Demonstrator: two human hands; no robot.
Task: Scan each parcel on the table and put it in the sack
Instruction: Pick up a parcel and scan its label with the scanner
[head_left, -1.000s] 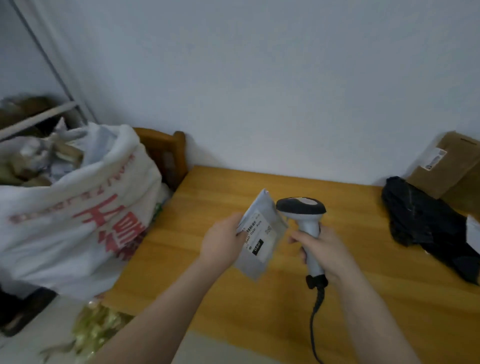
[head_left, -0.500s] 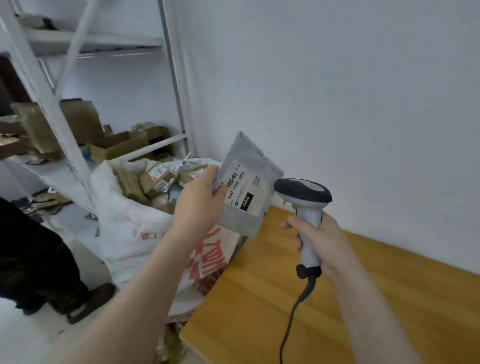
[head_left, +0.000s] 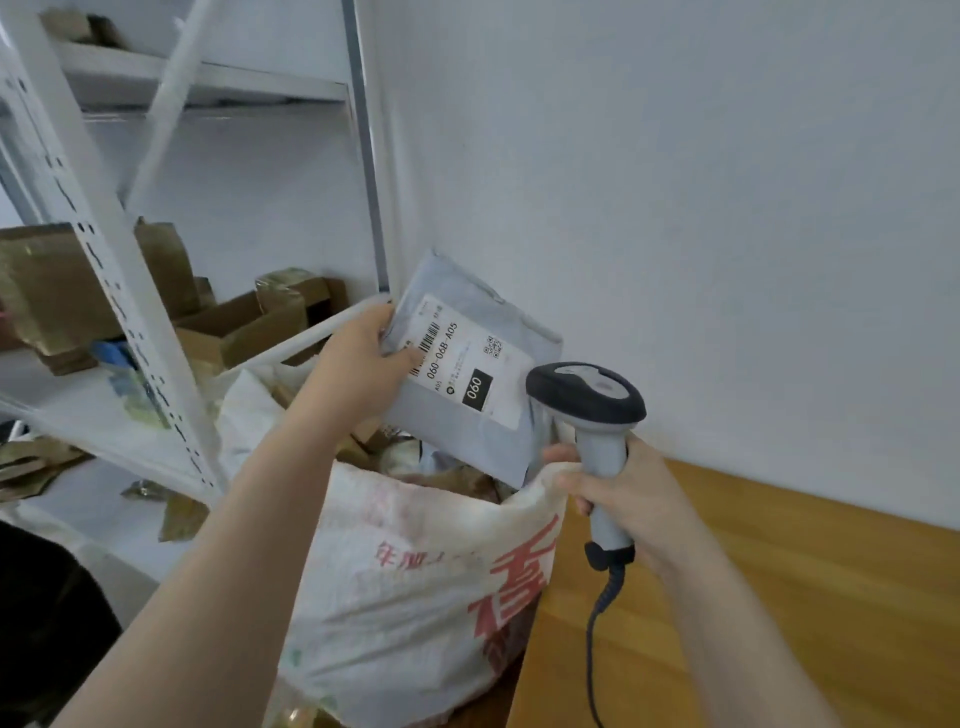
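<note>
My left hand (head_left: 358, 369) grips a grey plastic parcel (head_left: 470, 364) with a white shipping label, holding it tilted just above the open mouth of the white sack (head_left: 415, 566). The sack has red lettering and holds several brown and wrapped parcels. My right hand (head_left: 628, 499) grips the handle of a grey and black barcode scanner (head_left: 587, 405), its head close to the parcel's lower right corner. The fingers of that hand also touch the sack's rim. The scanner's coiled cable (head_left: 597, 623) hangs down over the wooden table (head_left: 779, 613).
A white metal shelf rack (head_left: 130, 291) stands behind and left of the sack, holding cardboard boxes (head_left: 244, 322) and scraps. A plain wall runs behind the table. A dark shape (head_left: 47, 623) sits at the lower left.
The view has swung left from the table to the sack. My left hand has carried the parcel from over the table to above the sack's mouth, and my right hand with the scanner has followed.
</note>
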